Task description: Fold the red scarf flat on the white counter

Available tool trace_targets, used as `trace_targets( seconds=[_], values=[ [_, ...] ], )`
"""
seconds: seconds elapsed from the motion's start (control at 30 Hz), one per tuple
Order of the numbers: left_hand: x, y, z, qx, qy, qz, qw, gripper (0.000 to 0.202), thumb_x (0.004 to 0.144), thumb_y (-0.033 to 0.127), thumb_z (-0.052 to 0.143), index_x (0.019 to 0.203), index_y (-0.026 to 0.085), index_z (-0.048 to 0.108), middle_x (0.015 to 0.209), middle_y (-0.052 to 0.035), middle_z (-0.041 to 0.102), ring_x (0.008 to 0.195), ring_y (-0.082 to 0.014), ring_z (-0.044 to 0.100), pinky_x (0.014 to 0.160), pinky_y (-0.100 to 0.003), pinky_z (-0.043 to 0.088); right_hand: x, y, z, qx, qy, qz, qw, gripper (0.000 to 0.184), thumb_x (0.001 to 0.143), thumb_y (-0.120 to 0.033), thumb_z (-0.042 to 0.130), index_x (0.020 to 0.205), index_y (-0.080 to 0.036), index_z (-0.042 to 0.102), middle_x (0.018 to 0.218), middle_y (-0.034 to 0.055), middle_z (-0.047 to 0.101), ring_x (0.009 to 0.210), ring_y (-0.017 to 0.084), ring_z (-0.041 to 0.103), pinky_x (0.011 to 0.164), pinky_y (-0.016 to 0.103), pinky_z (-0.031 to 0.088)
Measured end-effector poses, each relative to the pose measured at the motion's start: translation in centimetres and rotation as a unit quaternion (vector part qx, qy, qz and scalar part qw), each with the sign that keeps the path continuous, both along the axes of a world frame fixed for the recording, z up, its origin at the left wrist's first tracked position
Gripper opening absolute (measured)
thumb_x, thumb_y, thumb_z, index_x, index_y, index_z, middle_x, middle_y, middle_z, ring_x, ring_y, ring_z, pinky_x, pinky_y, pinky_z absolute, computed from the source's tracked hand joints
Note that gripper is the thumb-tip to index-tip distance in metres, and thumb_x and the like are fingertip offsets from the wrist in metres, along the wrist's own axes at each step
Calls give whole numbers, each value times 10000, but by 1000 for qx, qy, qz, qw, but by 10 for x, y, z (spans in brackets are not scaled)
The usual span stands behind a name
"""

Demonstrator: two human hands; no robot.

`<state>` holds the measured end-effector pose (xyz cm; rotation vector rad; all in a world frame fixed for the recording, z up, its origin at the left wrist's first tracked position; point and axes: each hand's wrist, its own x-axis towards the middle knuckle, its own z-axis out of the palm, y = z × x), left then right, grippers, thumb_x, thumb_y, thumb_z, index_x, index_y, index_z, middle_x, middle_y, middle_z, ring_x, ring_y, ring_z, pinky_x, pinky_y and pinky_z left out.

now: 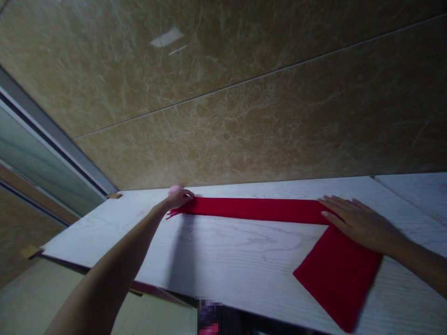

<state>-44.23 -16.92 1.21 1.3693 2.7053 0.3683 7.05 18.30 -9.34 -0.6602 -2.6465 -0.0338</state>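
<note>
A red scarf (258, 209) lies stretched along the white wood-grain table (244, 246), with a fringe at its left end. Beside that fringe, my left hand (179, 198) is closed with its fingers bent on the scarf's end. My right hand (363, 227) lies flat with fingers extended, pressing on the scarf where it turns. From under this hand, the rest of the red cloth slants down toward the near edge of the table. A small pink round object (174, 189) sits just behind my left hand, partly hidden by it.
A brown marble-tiled wall (244, 116) rises along the table's far edge. At the left stands a metal-framed glass panel (42, 153). Small wooden blocks (31, 252) show at the table's left corners. Pale floor (157, 314) lies below the near edge.
</note>
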Motion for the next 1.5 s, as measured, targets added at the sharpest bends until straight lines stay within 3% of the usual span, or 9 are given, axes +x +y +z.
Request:
trace_targets(
  seconds=[0.2,0.63,0.7,0.77,0.9,1.0,1.1,1.37,1.5],
  values=[
    [-5,-1,0,6,8,-12,1000,236,848,355,606,920,251,805,971,-18,798,947,-209,704,885,-242,511,1,0,0,-1,-9,-9,1000,643,975,-543,276,1438,-217,580,1490,91,564,1400,331,486,1158,562,392],
    [-5,12,13,-41,30,-16,999,174,804,338,668,829,257,820,832,4,796,803,-198,717,778,-226,510,2,0,0,-2,-14,-6,1000,656,984,-562,277,1448,-205,572,1486,101,568,1399,330,488,1164,550,388],
    [5,15,13,-32,57,-13,998,185,817,317,662,884,251,820,915,-18,801,901,-231,722,869,-268,518,2,0,0,1,-11,-7,1000,650,985,-560,281,1448,-211,574,1482,96,572,1399,324,489,1167,543,389],
    [23,18,8,-8,87,-16,996,278,885,317,596,1059,247,801,1171,-45,768,1138,-265,671,1032,-325,473,3,1,-1,5,-4,-5,1000,637,987,-555,292,1447,-220,577,1480,92,573,1391,325,498,1164,547,394],
    [64,18,-20,6,109,-94,990,477,1035,399,369,1448,297,585,1586,-16,477,1522,-268,322,1255,-472,210,3,0,0,9,2,4,1000,628,993,-542,299,1446,-213,583,1478,97,573,1374,335,515,1161,554,400],
    [76,12,-40,-43,88,-119,988,549,1067,474,266,1591,344,364,1661,-13,341,1571,-294,186,1249,-581,146,3,-1,2,3,-6,2,1000,637,989,-548,305,1447,-204,583,1480,99,570,1373,333,518,1166,547,395],
    [65,4,-48,-74,80,-91,990,558,1075,464,238,1616,342,295,1673,-24,303,1573,-284,169,1251,-578,139,2,-4,6,-2,-10,-1,1000,633,985,-530,301,1442,-197,585,1479,101,568,1376,333,516,1160,552,400],
    [45,-8,-42,-75,76,-51,993,547,1083,444,223,1608,327,322,1678,-42,288,1572,-290,171,1248,-606,82,2,-17,23,-20,-51,-16,998,702,983,-504,193,1447,-130,565,1503,133,535,1415,336,471,1178,549,379],
    [49,0,-33,-91,63,-38,993,554,1079,465,236,1583,292,386,1670,-75,302,1561,-346,190,1224,-662,100,2,-19,25,-41,-45,-21,998,720,960,-562,167,1463,-208,541,1513,109,529,1423,327,462,1180,549,374]
  ],
)
